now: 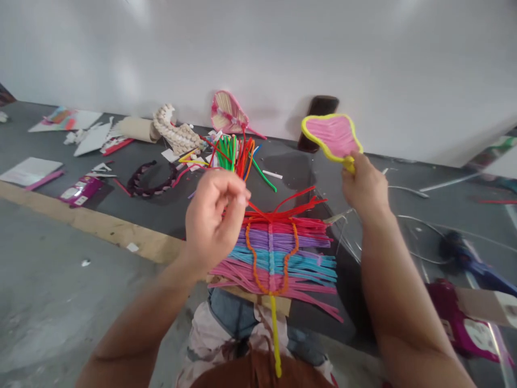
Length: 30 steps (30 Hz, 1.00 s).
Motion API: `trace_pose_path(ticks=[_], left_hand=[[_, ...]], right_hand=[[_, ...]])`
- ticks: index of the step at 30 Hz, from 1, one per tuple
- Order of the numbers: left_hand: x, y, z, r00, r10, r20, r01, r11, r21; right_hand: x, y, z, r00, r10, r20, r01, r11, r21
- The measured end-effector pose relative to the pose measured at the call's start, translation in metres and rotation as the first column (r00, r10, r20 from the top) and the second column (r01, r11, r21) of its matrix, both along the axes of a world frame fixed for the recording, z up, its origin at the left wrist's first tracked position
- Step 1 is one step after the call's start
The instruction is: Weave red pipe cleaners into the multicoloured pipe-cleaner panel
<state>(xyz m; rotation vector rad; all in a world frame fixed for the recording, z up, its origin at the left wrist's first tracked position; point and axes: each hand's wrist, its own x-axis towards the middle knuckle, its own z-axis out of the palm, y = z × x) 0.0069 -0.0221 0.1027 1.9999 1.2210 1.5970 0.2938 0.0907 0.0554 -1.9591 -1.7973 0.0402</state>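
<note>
In my right hand is a small pink fan-shaped piece with a yellow pipe-cleaner rim, gripped by its short yellow stem and held up near the wall. My left hand hovers over the left part of the colourful pipe-cleaner piece, fingers curled with thumb and fingertips close together; what they pinch, if anything, I cannot make out. Below lies the pipe-cleaner piece, rows of red, purple, blue and pink strands with a wavy orange outline. Its yellow stem points toward my lap.
Loose green and red pipe cleaners lie behind my left hand. A pink fan and a dark phone lean on the wall. Left are a dark braided band and purple packet; right, wire loops and a glue gun.
</note>
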Motion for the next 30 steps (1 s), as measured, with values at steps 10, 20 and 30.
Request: trace_pose_path(ticks=[10,20,30], left_hand=[[0.003,-0.035,-0.055,0.59,-0.144,-0.795,0.306,0.95,0.055],[0.0,0.025,-0.07,0.518,0.183,-0.836,0.202,0.923,0.327],[-0.005,0.033,-0.087,0.562,0.07,-0.824,0.137,0.975,0.176]], right_hand=[[-0.026,-0.069,0.057,0.899,0.418,-0.134,-0.392,0.901,0.184],[-0.082,-0.067,-0.004,0.523,0.712,0.469,-0.816,0.576,0.036],[-0.077,-0.073,-0.024,0.553,0.644,0.529,-0.762,0.648,0.007]])
